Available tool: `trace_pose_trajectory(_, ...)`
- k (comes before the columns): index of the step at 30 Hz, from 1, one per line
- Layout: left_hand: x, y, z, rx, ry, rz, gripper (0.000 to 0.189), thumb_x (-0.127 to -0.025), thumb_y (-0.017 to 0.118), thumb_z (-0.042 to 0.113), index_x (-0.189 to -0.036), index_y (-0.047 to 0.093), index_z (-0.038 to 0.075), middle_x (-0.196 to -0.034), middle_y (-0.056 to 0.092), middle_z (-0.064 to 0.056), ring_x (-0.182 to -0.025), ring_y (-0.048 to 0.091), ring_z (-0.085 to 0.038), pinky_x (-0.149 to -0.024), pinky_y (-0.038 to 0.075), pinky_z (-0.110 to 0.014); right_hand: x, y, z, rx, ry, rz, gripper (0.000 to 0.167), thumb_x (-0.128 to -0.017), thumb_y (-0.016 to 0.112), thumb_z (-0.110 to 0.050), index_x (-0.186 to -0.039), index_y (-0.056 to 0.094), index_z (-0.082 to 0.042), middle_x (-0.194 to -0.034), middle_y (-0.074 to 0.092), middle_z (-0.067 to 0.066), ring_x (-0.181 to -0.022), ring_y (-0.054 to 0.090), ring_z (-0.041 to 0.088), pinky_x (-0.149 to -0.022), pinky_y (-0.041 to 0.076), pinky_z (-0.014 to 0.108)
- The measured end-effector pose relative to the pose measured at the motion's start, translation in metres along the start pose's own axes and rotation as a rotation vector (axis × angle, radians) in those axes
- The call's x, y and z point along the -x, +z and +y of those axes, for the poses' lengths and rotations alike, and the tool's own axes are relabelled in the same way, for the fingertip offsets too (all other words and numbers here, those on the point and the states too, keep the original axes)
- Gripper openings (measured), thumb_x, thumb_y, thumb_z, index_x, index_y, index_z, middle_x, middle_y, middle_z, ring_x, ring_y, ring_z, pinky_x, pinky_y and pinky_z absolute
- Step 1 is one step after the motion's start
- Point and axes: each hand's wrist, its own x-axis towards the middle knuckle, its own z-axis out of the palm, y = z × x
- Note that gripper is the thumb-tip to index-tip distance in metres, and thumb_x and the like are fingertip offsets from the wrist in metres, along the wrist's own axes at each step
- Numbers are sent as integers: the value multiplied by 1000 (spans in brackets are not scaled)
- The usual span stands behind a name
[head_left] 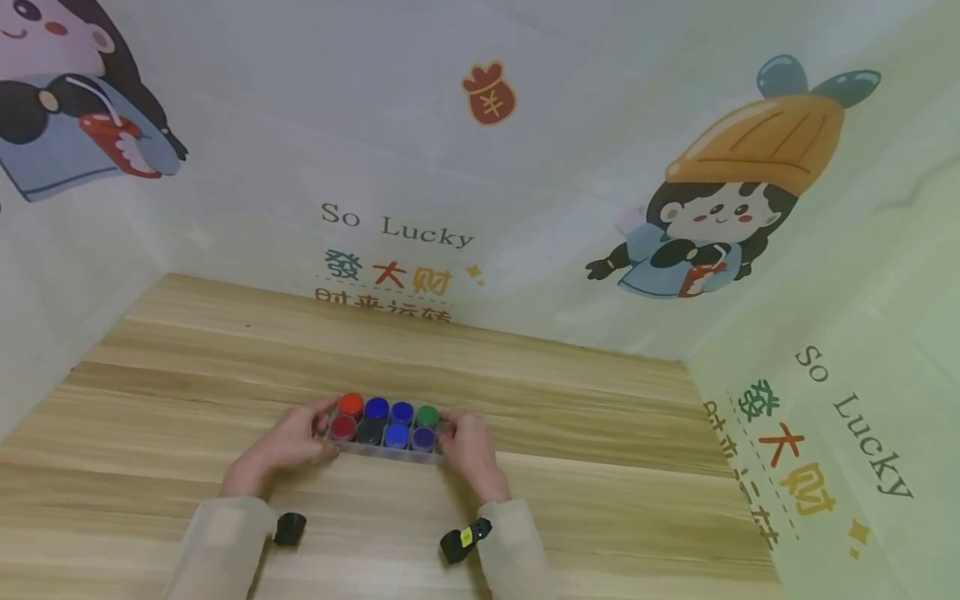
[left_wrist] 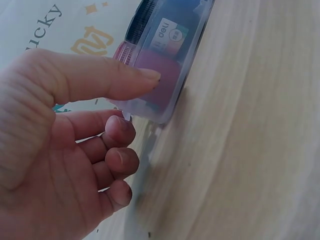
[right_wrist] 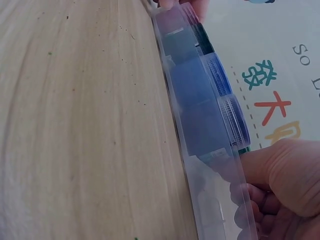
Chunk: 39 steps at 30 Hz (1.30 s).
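A clear plastic box point(head_left: 384, 452) stands on the table, holding two rows of small paint jars with red, orange, blue, dark and green lids. At its left end my left hand point(head_left: 296, 435) grips it. The left wrist view shows the thumb point(left_wrist: 135, 82) pressed against the front wall, the other fingers curled round the end. My right hand point(head_left: 472, 450) holds the right end. In the right wrist view its curled fingers show through the clear wall point(right_wrist: 207, 195), the index finger reaching beside the last blue-lidded jar point(right_wrist: 234, 122).
The wood-grain table point(head_left: 600, 467) is bounded behind and at the sides by a pale printed sheet point(head_left: 540, 208) with cartoon figures and lettering. Black straps point(head_left: 290, 528) show at both wrists, near the beige sleeves.
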Motion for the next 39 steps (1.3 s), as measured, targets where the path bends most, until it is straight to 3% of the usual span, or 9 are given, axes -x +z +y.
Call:
trace_pose_trajectory(5,0,0,1,-8,13,2,78,-66,70,-5,-135,36,-14,-74,41,-4,-68,38,-18,-56,31,-26,1,0,0,-11,4,11,23,-75,69,2,-98,72,-2,-60,54,-1,-54,42,6,-48,34,19)
trace_pose_trajectory(11,0,-1,1,-11,17,5,78,-66,71,-3,-135,35,-14,-75,43,-5,-68,39,-18,-57,33,-26,2,0,0,-38,25,40,2,-75,69,1,-76,71,1,-68,66,7,-62,57,15,-57,45,23)
trace_pose_trajectory(22,1,-1,2,20,34,14,80,-66,73,-1,-135,35,-15,-78,45,-5,-68,39,-16,-57,34,-25,4,0,0,-70,-32,62,7,-72,68,5,-70,72,0,-68,68,7,-62,61,14,-56,46,19)
trace_pose_trajectory(33,1,0,1,34,22,18,79,-67,73,0,-135,35,-15,-79,46,-6,-69,40,-17,-57,35,-25,12,-1,-5,-185,-21,-82,11,-72,57,8,-66,62,1,-58,52,1,-50,39,5,-45,30,17)
trace_pose_trajectory(37,1,0,1,35,26,21,79,-68,74,0,-135,35,-15,-79,46,-6,-69,40,-17,-57,35,-25,15,-5,-9,-204,24,-156,13,-76,64,0,-65,57,-4,-55,43,-5,-47,35,5,-44,28,18)
trace_pose_trajectory(39,2,1,1,36,22,22,79,-68,74,0,-135,35,-14,-78,45,-6,-69,40,-17,-57,35,-25,16,-4,-11,-191,42,-153,20,-76,70,-7,-63,55,-6,-53,40,-7,-46,34,4,-43,28,18)
